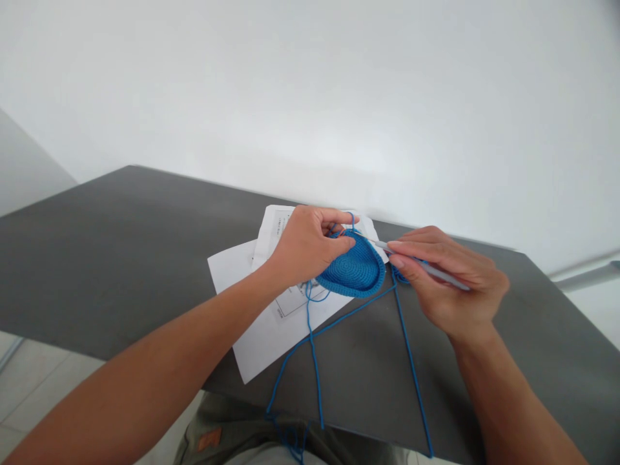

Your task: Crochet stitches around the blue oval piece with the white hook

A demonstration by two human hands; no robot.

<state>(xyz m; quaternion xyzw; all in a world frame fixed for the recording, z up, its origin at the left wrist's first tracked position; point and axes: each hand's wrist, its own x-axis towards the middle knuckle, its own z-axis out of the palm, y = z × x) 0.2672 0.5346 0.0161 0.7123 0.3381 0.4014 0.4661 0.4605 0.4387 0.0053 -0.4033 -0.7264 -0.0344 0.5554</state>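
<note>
A round blue crochet piece (349, 265) with a raised rim hangs over the papers, pinched at its upper left edge by my left hand (312, 242). Blue yarn loops over the left index finger, which stretches out above the edge. My right hand (445, 278) grips a crochet hook (448, 278) with a grey handle, pen-fashion. The hook's thin metal shaft reaches the top edge of the piece beside my left thumb; its tip is too small to make out. Strands of blue yarn (314, 361) run down from the work toward the table's front edge.
Printed white sheets (242, 349) lie under the work on the dark grey table (145, 258). Behind my right fingers sits a bundle of blue yarn (400, 274), partly hidden. More yarn hangs over the front edge onto my lap. A white wall (310, 97) rises behind the table.
</note>
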